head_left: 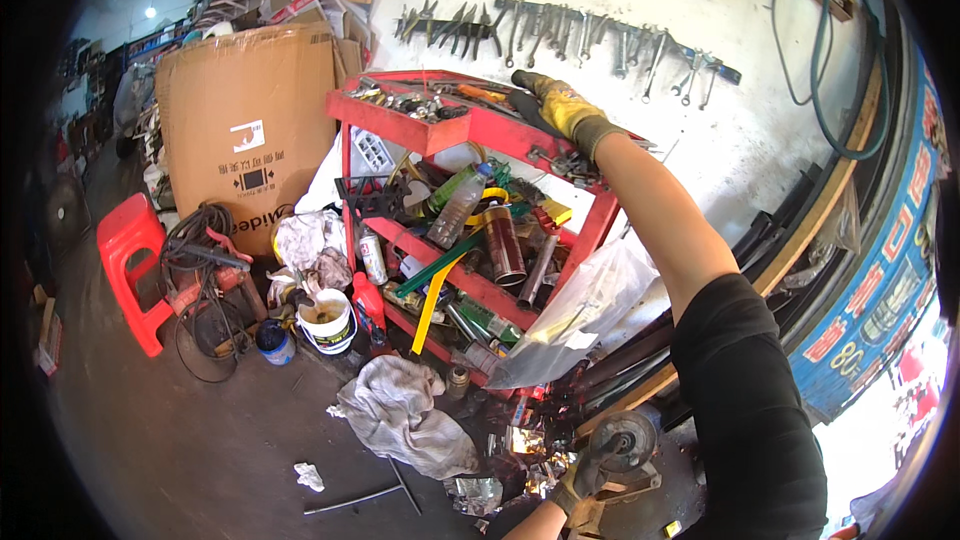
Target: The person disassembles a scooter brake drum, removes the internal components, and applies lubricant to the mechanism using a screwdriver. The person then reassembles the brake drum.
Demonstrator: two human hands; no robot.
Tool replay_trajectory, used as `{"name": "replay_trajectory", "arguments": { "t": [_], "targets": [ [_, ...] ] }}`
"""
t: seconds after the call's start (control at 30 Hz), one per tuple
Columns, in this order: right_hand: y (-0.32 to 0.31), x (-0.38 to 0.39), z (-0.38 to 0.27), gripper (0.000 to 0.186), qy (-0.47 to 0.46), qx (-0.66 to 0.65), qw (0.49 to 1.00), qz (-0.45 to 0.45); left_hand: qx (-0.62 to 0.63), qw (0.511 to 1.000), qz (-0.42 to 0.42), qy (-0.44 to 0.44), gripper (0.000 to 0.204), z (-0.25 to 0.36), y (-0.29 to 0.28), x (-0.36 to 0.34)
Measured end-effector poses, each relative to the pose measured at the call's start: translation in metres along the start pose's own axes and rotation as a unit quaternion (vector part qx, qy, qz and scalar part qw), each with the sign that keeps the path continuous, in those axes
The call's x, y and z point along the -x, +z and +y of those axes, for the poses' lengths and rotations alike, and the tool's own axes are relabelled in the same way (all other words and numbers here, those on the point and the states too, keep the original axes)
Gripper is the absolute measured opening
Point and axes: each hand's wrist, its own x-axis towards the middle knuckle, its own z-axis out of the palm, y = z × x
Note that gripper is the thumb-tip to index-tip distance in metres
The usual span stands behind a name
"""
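My right hand (562,110), in a yellow glove with dark fingers, reaches over the top tray of the red steel tool cart (447,126), its fingers stretched out over sockets and loose tools (400,99). At the lower right my left hand (585,470), also gloved, is closed on a tool with a round metal disc (625,440), close to the floor. Its exact grip is partly hidden. The cart's lower shelves hold bottles (447,215), spray cans and assorted parts.
Pliers and wrenches (565,35) hang on the wall. At the left are a large cardboard box (205,110), red stool (130,270), coiled cable (195,240) and bucket (325,325). A rag (410,410) and metal bar (350,500) lie on the floor. Long strips (760,250) lean at the right.
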Motion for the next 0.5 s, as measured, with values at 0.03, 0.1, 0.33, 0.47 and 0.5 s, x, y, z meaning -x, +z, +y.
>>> {"name": "replay_trajectory", "arguments": {
  "t": [0.03,0.1,0.33,0.47,0.5],
  "targets": [
    [0.005,-0.008,0.004,0.059,0.015,-0.01,1.0,-0.023,-0.009,1.0,0.006,-0.01,0.043,0.0,-0.002,0.0],
    [0.02,-0.029,0.008,0.065,0.006,0.055,0.997,-0.048,-0.019,0.999,0.018,-0.021,0.043,0.001,-0.007,-0.002],
    [0.049,-0.074,0.033,0.048,-0.017,0.039,0.987,-0.158,-0.027,0.999,0.026,-0.032,0.043,0.007,-0.031,-0.02],
    [0.054,-0.09,0.042,0.044,0.026,0.017,0.97,-0.241,-0.035,0.998,0.031,-0.033,0.043,0.015,-0.041,-0.022],
    [0.055,-0.092,0.042,0.045,0.04,0.016,0.965,-0.258,-0.039,0.998,0.033,-0.031,0.042,0.017,-0.044,-0.022]
  ]
}}
